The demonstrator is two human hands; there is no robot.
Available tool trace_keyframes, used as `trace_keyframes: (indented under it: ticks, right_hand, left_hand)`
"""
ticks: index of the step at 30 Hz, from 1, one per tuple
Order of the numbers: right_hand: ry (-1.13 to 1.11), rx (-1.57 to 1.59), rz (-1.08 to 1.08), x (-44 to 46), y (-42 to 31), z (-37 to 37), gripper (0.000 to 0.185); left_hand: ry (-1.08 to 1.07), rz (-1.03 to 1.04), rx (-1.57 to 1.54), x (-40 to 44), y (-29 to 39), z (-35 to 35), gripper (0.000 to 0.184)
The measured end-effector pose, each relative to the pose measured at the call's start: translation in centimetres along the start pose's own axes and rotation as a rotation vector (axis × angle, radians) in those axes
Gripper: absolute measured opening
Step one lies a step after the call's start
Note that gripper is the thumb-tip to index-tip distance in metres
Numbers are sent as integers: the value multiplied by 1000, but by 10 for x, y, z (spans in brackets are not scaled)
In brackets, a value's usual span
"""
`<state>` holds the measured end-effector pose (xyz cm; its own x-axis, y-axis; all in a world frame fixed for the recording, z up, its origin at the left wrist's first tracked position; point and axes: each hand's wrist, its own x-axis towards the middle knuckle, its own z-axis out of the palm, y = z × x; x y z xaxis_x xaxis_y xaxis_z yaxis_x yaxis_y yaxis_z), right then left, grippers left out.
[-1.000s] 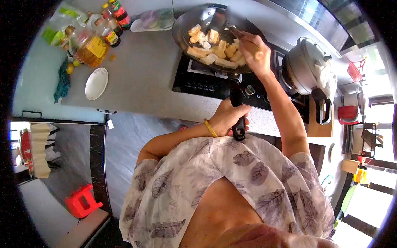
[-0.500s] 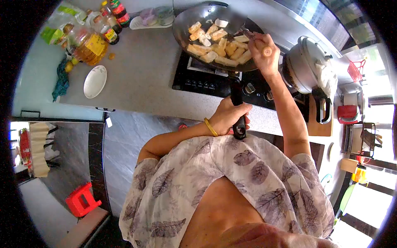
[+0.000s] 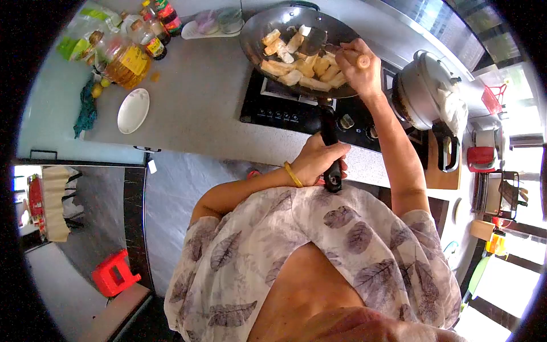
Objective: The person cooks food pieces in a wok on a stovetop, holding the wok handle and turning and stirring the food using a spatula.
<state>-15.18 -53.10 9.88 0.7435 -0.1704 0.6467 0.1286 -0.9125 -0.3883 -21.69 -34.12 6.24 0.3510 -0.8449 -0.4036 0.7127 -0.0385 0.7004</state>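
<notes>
A dark wok [image 3: 259, 31] sits on the black gas stove [image 3: 273, 108], with several golden and white pieces of food [image 3: 307, 67] in its near half. My left hand [image 3: 319, 158] is wrapped round the wok's black handle [image 3: 329, 128] close to my shirt. Over the wok's right side, my right hand [image 3: 360, 67] is closed on a utensil with a round wooden handle end [image 3: 363, 61]. The utensil's lower part reaches into the wok and is mostly hidden by the hand.
Right of the wok stands a silver pot [image 3: 419, 91] with a black handle. An oval white plate [image 3: 134, 111] lies on the counter at the left, near an oil jug [image 3: 128, 65] and sauce bottles [image 3: 168, 17]. A white tray [image 3: 211, 34] holds wrapped items.
My right hand has shifted right from a second ago, and the utensil has moved with it. Some food pieces at the wok's far side have spread apart. My left hand keeps its grip.
</notes>
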Motion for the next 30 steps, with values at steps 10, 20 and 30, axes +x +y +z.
trace_keyframes:
  ticks: [10,20,30]
  right_hand:
    - [246,117,220,-2,4,-25,20]
    - [141,-52,121,-9,43,-33,23]
    - [111,-211,-129,-19,83,-29,18]
  left_hand:
    - [7,-4,-18,-1,1,1,20]
    - [-11,4,-12,2,-3,0,20]
    - [0,36,44,-2,4,4,18]
